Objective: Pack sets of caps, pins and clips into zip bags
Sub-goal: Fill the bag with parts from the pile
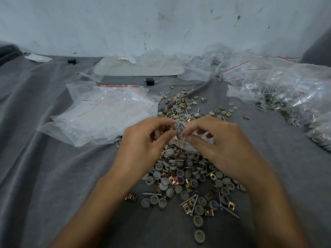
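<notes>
My left hand (143, 142) and right hand (222, 147), both pinching a small zip bag (180, 134), over the pile of caps, pins and clips (186, 178); empty bags (107, 119) at ten o'clock; filled bags (286, 97) at two o'clock

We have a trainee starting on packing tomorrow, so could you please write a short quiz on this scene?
1. True or false: both the left hand and right hand pinch one small zip bag.
2. The empty zip bags lie where from the loose pile? A left, B right, C underneath.
3. Fill in: the filled bags lie on the person's ____ side.
Key: 1 true; 2 A; 3 right.
</notes>
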